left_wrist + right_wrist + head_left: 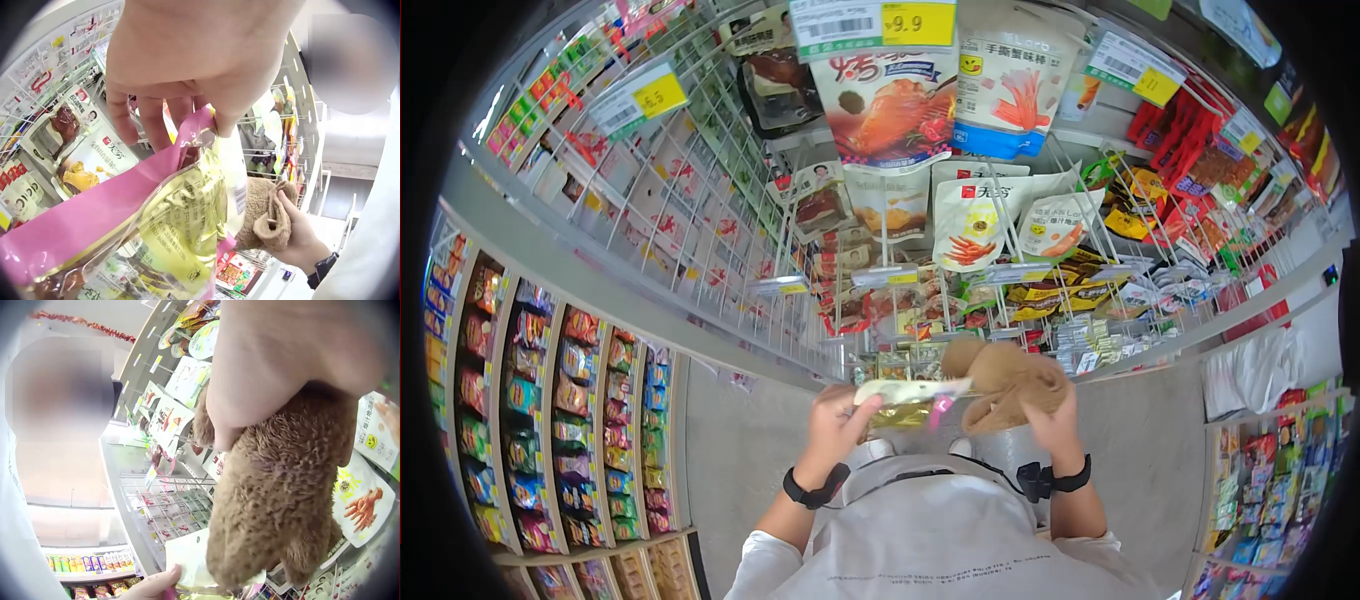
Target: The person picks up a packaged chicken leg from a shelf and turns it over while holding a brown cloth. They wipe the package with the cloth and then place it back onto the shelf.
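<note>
In the head view the left hand [837, 432] pinches a snack packet [910, 412] with a gold and pink part. The left wrist view shows that hand [194, 81] with thumb and fingers on the pink edge of the clear and gold packet [181, 231]. A brown fluffy cloth [1010, 390] is gripped by the right hand [1055, 425], just beside the packet. Up close in the right wrist view, the cloth [275, 487] hangs beneath the right hand [281, 369], whose fingertips are mostly hidden.
Wire racks with hanging snack pouches [890, 110] and price tags [638, 100] stand ahead. Shelves of bagged snacks [525, 395] are at the left, with more packets [1270, 480] at the right. Grey floor [740, 450] shows below.
</note>
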A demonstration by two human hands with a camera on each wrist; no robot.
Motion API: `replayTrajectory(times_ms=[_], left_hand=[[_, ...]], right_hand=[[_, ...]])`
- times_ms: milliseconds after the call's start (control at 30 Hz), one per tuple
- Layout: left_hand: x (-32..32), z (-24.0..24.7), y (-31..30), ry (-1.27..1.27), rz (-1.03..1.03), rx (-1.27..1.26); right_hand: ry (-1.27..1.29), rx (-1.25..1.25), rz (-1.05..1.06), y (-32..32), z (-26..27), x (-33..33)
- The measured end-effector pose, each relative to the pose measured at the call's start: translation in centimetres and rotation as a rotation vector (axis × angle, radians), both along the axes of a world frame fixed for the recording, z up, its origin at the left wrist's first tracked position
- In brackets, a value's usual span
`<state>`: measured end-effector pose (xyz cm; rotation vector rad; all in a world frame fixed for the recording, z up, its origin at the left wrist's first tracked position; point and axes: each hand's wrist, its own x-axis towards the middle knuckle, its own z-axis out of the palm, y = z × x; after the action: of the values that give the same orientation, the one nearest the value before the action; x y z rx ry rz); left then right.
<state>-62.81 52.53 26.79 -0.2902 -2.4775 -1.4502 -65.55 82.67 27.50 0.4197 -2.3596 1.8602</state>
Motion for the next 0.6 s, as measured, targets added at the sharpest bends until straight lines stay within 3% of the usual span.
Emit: replayTrajectory(times_ms=[67, 133, 233, 300, 467, 533, 600], left_hand=[[0.3, -0.5, 0.0, -0.109, 0.106, 0.198], [0.5, -0.2, 0.1, -0.141, 0.136, 0.218], [0.5, 0.0, 0.4, -0.155, 0.17, 0.265], [0.5, 0.0, 0.8, -0.157, 0.151, 0.311], [0.3, 0.8, 1.9, -0.215, 0.139, 0.416], [0.4, 1.0, 2.3, -0.255, 0.115, 0.466], [0.2, 0.4, 2.5, -0.257, 0.071, 0.458]], right_hand=[[-0.174, -0.351, -0.197, 0.7, -1.7, 0.5], [-0.147, -0.253, -0.116, 1.0, -2.0, 0.5], [-0.298, -0.331, -0.116, 0.7, -3.0, -0.3], [-0.598, -0.821, 0.063, -0.4, -3.7, -0.7], [-0.617, -0.71, 0.22, -2.1, -2.4, 0.2], [-0.514, -0.499, 0.466, -2.9, -0.9, -0.3], [-0.579, -0.521, 0.387, -3.4, -0.9, -0.4]])
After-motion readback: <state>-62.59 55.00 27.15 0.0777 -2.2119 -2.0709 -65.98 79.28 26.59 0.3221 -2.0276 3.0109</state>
